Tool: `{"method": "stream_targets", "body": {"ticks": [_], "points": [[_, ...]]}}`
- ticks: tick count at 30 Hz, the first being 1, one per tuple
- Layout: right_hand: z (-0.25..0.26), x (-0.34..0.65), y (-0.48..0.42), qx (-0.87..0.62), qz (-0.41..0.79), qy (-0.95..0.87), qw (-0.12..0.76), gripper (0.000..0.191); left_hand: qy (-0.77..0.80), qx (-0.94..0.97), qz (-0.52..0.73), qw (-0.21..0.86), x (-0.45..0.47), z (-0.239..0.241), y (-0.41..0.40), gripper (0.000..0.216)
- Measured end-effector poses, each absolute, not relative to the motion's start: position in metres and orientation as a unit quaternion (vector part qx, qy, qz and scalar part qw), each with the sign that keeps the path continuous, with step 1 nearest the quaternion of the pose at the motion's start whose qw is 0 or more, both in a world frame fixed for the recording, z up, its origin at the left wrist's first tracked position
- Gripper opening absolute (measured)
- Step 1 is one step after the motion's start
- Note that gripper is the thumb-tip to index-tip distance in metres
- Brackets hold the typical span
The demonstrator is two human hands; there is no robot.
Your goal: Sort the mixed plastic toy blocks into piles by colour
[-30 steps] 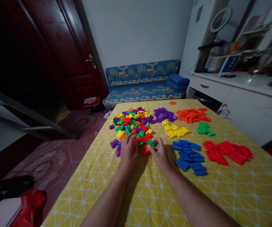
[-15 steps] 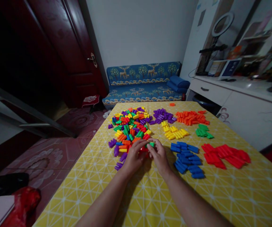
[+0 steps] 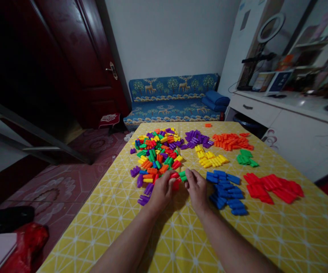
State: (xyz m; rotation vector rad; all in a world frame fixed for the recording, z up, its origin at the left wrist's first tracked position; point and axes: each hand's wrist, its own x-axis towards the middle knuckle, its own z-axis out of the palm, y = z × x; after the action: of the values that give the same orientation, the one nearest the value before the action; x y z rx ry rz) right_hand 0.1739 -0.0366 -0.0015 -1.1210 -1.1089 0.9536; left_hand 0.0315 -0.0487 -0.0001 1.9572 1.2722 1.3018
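Both my hands rest side by side on the yellow tablecloth (image 3: 181, 242), just below a mixed pile of coloured plastic pegs (image 3: 156, 151). My left hand (image 3: 161, 191) has its fingers curled around red pegs (image 3: 175, 182). My right hand (image 3: 197, 189) is closed in a pinch on a green peg (image 3: 183, 175) at its fingertips. Sorted heaps lie to the right: blue pegs (image 3: 226, 187) nearest my right hand, red pegs (image 3: 273, 185), yellow pegs (image 3: 211, 159), green pegs (image 3: 246, 158), orange pegs (image 3: 231, 141) and purple pegs (image 3: 196, 138).
A blue patterned sofa (image 3: 172, 100) stands behind the table. White cabinets (image 3: 289, 125) with a ring light (image 3: 268, 28) run along the right. A dark red door (image 3: 95, 64) and tiled floor (image 3: 75, 178) are at the left. A red bag (image 3: 27, 244) lies at the lower left.
My hands drew back from the mixed pile toward me, bringing red pegs and a green peg along. The camera view shifted slightly.
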Motion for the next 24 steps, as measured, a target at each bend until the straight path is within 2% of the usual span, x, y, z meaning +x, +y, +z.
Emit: {"method": "stream_targets", "body": {"ticks": [3, 5, 9, 11, 13, 15, 21, 24], "points": [[0.0, 0.177, -0.036, -0.501, 0.39, -0.457, 0.623, 0.042, 0.483, 0.656, 0.521, 0.255, 0.034, 0.002, -0.051, 0.026], [0.001, 0.178, -0.037, -0.502, 0.378, -0.461, 0.626, 0.041, 0.474, 0.608, 0.555, 0.312, 0.038, 0.003, -0.053, 0.026], [0.003, 0.178, -0.038, -0.503, 0.358, -0.476, 0.626, 0.039, 0.367, 0.477, 0.565, 0.564, 0.05, 0.003, -0.06, 0.033], [0.001, 0.18, -0.037, -0.515, 0.353, -0.464, 0.628, 0.04, 0.311, 0.44, 0.499, 0.679, 0.055, 0.002, -0.064, 0.037], [-0.002, 0.183, -0.035, -0.527, 0.346, -0.454, 0.63, 0.041, 0.283, 0.428, 0.43, 0.743, 0.058, -0.001, -0.065, 0.037], [-0.003, 0.185, -0.034, -0.529, 0.337, -0.453, 0.633, 0.043, 0.287, 0.434, 0.412, 0.748, 0.058, -0.005, -0.064, 0.038], [0.011, 0.196, -0.033, -0.477, 0.354, -0.46, 0.66, 0.036, 0.412, 0.497, 0.509, 0.569, 0.055, -0.017, -0.047, 0.036], [0.024, 0.236, -0.015, -0.478, 0.313, -0.405, 0.714, 0.034, 0.433, 0.5, 0.525, 0.536, 0.055, -0.02, -0.042, 0.036]]}}
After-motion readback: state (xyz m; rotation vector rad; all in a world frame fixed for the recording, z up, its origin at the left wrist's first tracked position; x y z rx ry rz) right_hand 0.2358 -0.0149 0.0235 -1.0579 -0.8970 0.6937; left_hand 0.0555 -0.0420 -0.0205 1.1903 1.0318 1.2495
